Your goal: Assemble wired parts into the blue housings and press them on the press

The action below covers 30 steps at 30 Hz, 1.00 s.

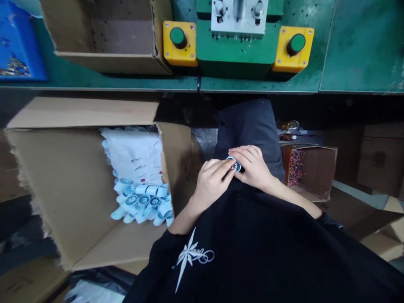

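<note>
A small light-blue plastic cup-shaped part is held between my two hands, above my lap. My right hand wraps round it from the right. The thumb and fingertips of my left hand pinch at its open end, where a bit of shiny metal shows. Whether the left fingers grip the metal or the part's rim is hidden. To the left, a big cardboard box holds many similar light-blue parts, some stacked in rows, with white paper lying over the farther ones.
On the green bench stands a green press between two yellow button boxes. An open carton and a blue bin of metal pieces sit left. A small box with red-and-blue bits stands right.
</note>
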Tool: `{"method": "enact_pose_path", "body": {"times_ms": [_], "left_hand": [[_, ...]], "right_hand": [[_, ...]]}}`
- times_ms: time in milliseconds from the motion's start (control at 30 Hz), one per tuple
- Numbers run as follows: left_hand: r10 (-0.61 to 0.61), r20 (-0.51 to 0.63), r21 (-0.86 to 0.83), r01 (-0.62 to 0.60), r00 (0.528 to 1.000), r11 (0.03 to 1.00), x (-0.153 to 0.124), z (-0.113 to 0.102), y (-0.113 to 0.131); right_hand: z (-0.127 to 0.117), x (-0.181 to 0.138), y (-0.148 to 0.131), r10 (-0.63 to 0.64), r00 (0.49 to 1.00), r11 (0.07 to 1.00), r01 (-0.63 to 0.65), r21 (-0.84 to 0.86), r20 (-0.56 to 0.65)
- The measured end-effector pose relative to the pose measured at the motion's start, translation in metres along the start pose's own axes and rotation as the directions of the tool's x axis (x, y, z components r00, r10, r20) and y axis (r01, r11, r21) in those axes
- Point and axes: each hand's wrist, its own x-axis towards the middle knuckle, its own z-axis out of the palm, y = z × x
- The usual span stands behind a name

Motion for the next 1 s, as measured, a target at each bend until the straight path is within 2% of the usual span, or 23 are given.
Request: {"method": "enact_pose_path", "body": {"times_ms": [100,267,367,467,633,733,833,1000], "left_hand": [[-0.002,-0.024,0.037,0.003,1.000,0.999,-0.001,0.001,0.001],[-0.139,-0.016,-0.015,0.139,0.990,0.990,-0.005,0.005,-0.002],[-0.160,-0.016,-0.045,0.159,0.987,0.986,-0.003,0.008,-0.005],[-0.090,-0.039,-0.040,0.089,0.995,0.995,-0.001,0.008,-0.005],[0.032,-0.140,0.024,-0.028,0.990,0.999,-0.004,-0.002,-0.003],[0.023,-0.097,-0.051,-0.028,0.995,0.998,-0.006,-0.008,-0.002],[-0.048,-0.042,-0.146,0.041,0.998,0.988,-0.006,-0.008,0.001],[-0.102,0.000,-0.111,0.102,0.995,0.989,-0.003,-0.006,0.005]], "right_hand": [[0.000,-0.001,0.000,0.007,1.000,1.000,-0.007,0.021,-0.017],[0.000,-0.002,0.000,0.017,0.999,0.998,-0.015,0.065,-0.028],[0.000,-0.001,-0.001,0.006,0.999,0.998,-0.003,0.069,-0.034],[0.001,-0.001,-0.002,0.015,0.999,0.997,-0.012,0.077,-0.037],[0.002,0.001,0.001,0.011,0.993,0.997,-0.002,0.074,-0.121],[0.002,0.001,0.002,-0.002,0.990,0.998,0.011,0.060,-0.142],[0.003,0.001,0.001,-0.003,0.991,0.999,0.009,0.046,-0.133],[0.003,-0.001,-0.001,0.026,0.996,1.000,-0.026,0.004,-0.087]]}}
